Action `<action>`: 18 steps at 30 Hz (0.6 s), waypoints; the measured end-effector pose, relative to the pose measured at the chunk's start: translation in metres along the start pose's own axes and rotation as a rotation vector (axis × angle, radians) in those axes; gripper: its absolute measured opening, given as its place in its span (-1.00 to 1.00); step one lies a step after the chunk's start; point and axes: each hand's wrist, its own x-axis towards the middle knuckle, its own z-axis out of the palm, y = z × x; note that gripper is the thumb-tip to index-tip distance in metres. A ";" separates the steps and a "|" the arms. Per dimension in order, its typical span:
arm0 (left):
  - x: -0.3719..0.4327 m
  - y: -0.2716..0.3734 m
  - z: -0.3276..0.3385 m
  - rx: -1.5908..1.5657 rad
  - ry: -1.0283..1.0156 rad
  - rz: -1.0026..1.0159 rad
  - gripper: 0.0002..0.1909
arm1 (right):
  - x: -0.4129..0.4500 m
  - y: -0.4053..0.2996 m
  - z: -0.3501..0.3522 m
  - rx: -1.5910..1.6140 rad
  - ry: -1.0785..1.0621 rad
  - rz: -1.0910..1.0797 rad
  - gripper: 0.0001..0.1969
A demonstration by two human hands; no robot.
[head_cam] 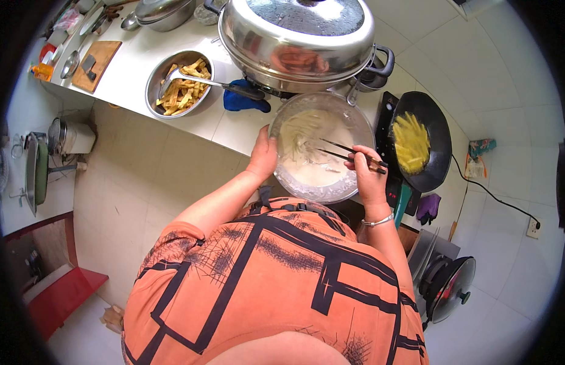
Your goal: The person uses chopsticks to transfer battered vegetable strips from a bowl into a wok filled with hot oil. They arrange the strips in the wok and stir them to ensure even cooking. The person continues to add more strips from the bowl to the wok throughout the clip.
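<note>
My left hand [264, 154] grips the left rim of a large metal bowl [312, 194] at the counter's front edge. Pale, milky batter [305, 159] fills much of the bowl, with strips partly sunk in it on the far side. Between the fingers of my right hand [368, 175] is a pair of dark chopsticks [339, 150], their tips down in the batter. Right of the bowl, a black wok [440, 137] on an induction cooker [386, 107] holds yellow strips [410, 143] in oil. Its green handle [402, 205] points towards me, close to my right wrist.
Behind the bowl stands a big lidded steel pot [291, 54]. Fried strips [184, 91] and a skimmer [191, 78] are in a steel basin [151, 98] to the left, beside a blue glove [241, 98]. A cleaver [88, 67] lies on a cutting board [106, 54]. A power cord [488, 188] runs along the right.
</note>
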 end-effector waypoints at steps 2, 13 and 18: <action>-0.001 0.002 0.000 0.005 0.001 -0.004 -0.56 | -0.002 -0.005 0.004 0.090 -0.015 0.035 -0.85; 0.000 -0.001 0.001 0.055 0.033 0.034 -0.56 | 0.000 0.006 0.014 -0.145 -0.102 -0.045 -0.86; -0.001 0.000 0.000 0.027 0.031 0.061 -0.57 | 0.008 -0.013 0.030 -0.069 -0.147 -0.146 -0.85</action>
